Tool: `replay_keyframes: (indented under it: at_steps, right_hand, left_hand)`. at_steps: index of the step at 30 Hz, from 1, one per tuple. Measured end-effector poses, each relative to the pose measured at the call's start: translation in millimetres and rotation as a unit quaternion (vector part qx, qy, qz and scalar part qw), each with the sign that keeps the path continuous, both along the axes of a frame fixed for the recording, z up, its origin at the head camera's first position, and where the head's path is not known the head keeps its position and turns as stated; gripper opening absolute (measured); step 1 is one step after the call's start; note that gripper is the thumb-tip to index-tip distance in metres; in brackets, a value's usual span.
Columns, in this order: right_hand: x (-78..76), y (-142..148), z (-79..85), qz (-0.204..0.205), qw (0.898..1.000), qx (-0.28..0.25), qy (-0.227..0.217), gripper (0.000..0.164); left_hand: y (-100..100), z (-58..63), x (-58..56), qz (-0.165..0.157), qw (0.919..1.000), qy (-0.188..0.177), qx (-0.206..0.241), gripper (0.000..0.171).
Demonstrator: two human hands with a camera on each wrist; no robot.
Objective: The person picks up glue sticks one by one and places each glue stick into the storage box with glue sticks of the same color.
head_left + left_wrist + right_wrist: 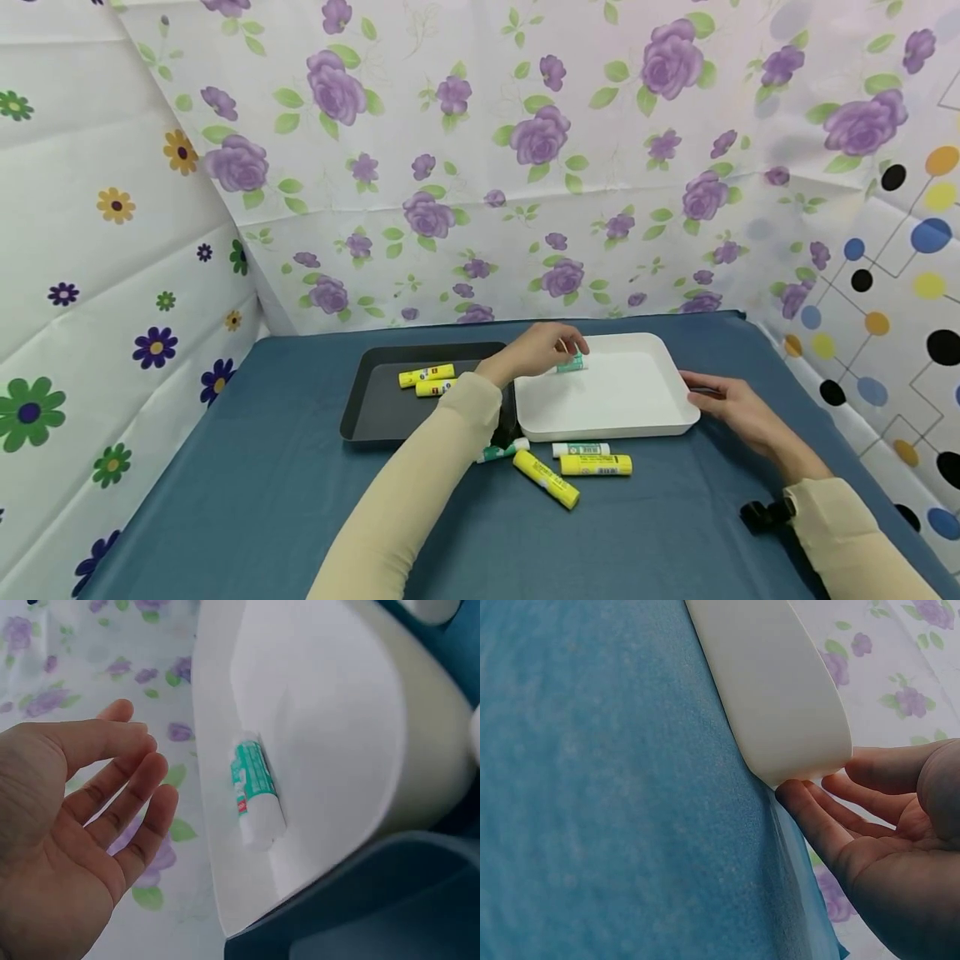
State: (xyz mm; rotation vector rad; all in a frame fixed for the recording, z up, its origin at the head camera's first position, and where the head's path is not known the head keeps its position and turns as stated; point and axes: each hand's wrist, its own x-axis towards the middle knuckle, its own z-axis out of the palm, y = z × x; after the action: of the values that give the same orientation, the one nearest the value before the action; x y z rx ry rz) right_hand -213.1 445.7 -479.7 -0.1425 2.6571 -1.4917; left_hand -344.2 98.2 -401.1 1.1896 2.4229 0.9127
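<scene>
My left hand (538, 350) hovers over the left part of the white tray (622, 396), fingers loosely bent with nothing between them. Below them a green-and-white glue stick (255, 784) lies on the tray floor, apart from the fingers in the left wrist view. At the tray's right end, my right hand (731, 408) holds the edge. The right wrist view shows its thumb low against the outer wall and its index fingertip at the rim; the other fingers are partly hidden behind the tray.
Left of the white tray stands a dark grey tray (375, 408) with two yellow glue sticks (426, 376), partly covered by my left arm. In front lie two more yellow glue sticks (596, 465) and two green-and-white glue sticks (581, 449) on the blue cloth (247, 475).
</scene>
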Motion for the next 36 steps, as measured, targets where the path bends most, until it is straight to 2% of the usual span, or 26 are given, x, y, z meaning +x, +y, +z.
replay_keyframes:
  at_steps: [5, 10, 15, 23, 36]
  right_hand:
    - [1.0, 1.6, -0.2, -0.005, 1.000, 0.001, -0.004, 0.065]
    - [1.3, 2.0, 0.2, -0.002, 1.000, 0.001, -0.003, 0.065]
    - [0.9, 1.9, -0.1, -0.004, 1.000, 0.002, -0.006, 0.065]
    - [0.4, 2.0, -0.6, -0.003, 1.000, 0.009, -0.003, 0.063]
    - [-0.6, 1.6, -1.0, 0.000, 1.000, 0.006, -0.003, 0.063]
  left_hand:
    - [-12.1, 4.9, 17.6, -0.018, 0.9994, 0.007, 0.029, 0.021]
    - [-24.4, 5.6, 34.4, -0.045, 0.9969, -0.004, 0.065, 0.022]
    - [-37.2, 5.4, 43.4, -0.053, 0.9957, -0.010, 0.075, 0.022]
    - [-57.4, 2.3, 50.6, -0.043, 0.9957, 0.016, 0.081, 0.021]
    - [-93.4, -3.5, 67.6, -0.011, 0.9955, -0.001, 0.094, 0.021]
